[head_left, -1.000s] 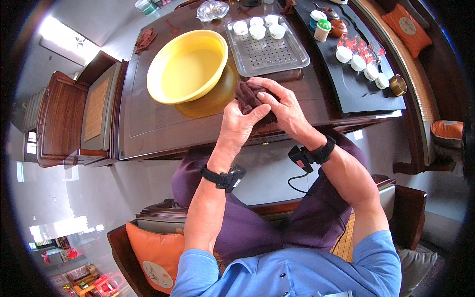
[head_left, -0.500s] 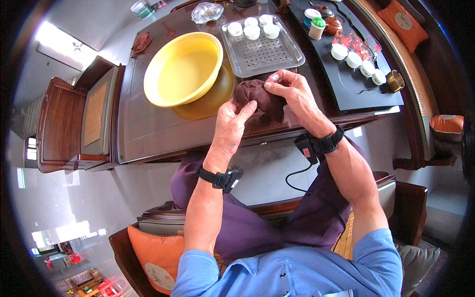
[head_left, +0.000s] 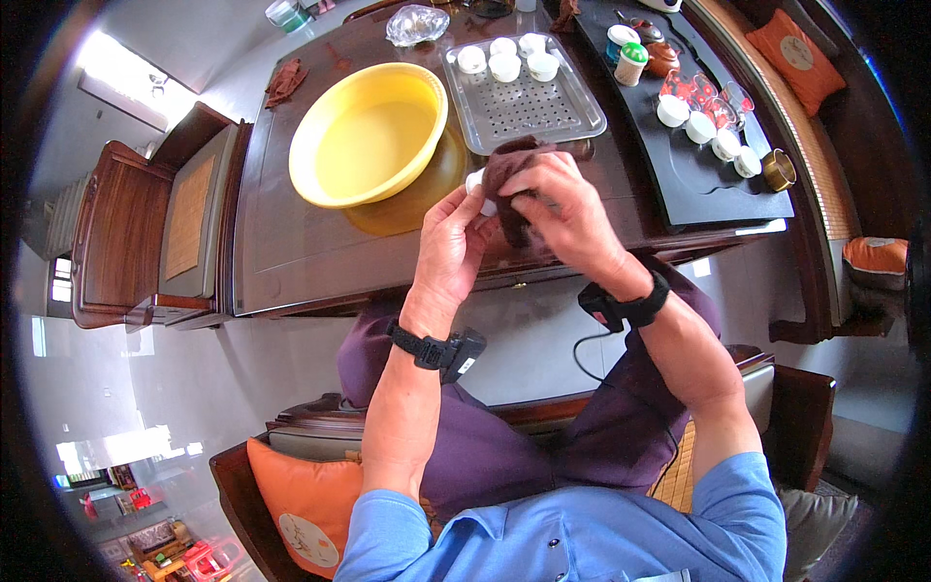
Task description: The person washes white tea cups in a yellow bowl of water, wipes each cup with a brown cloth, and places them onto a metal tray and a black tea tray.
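Observation:
My left hand [head_left: 454,242] holds a small white cup [head_left: 475,182] at its fingertips, above the dark wooden table [head_left: 291,252]. My right hand [head_left: 567,209] presses a dark brown cloth [head_left: 509,175] onto and around that cup, so most of the cup is hidden. Both hands meet just in front of a perforated metal tray [head_left: 529,107]. Three white cups [head_left: 504,58] stand at the tray's far edge. A big yellow basin [head_left: 369,131] sits to the left of my hands.
A black tea tray [head_left: 679,175] on the right carries several white cups [head_left: 700,126], a small brown teapot [head_left: 664,58], a green-lidded jar [head_left: 630,66] and a brass cup [head_left: 778,170]. A brown rag [head_left: 284,82] lies far left. Orange cushions [head_left: 795,48] line the bench.
Both hands lifted the cloth off the table toward me, and a white cup now shows in the left fingers. The view has shifted, so the table appears lower.

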Available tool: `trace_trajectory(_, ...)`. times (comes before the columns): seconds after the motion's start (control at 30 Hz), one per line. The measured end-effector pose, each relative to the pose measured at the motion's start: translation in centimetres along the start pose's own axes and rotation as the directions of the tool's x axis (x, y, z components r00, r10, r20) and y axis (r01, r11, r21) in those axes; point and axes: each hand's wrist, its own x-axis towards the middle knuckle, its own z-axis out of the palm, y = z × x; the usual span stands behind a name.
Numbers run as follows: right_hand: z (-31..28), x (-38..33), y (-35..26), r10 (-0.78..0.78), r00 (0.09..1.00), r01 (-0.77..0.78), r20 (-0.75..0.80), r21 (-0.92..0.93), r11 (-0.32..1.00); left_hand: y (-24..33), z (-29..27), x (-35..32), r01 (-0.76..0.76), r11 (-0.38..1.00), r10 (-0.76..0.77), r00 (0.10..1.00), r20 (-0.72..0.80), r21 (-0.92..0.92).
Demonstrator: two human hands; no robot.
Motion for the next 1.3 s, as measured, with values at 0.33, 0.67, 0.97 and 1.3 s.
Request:
trace_trajectory(0.33, 1.6, -0.2, 0.3, 0.39, 0.871, -0.461, 0.298, 0.771, 0.44, 0.2, 0.4, -0.7, 0.057, 0.989, -0.05, 0.997, 0.057, -0.137)
trace_trajectory(0.67, 1.1, -0.6, 0.3, 0.43, 0.87, -0.459, 0.241, 0.715, 0.528, 0.1, 0.2, -0.7, 0.072, 0.996, -0.068, 0.995, 0.067, -0.044)
trace_trajectory(0.97, 1.3, -0.1, 0.1, 0.421, 0.895, -0.401, 0.148, 0.681, 0.613, 0.4, 0.3, -0.7, -0.032, 0.999, 0.032, 0.997, 0.075, -0.002)
trace_trajectory(1.3, 0.4, -0.3, 3.4, 0.725, 0.688, -0.48, -0.042, 0.722, 0.498, 0.2, 0.6, 0.1, -0.121, 0.976, 0.137, 0.987, -0.08, 0.183)
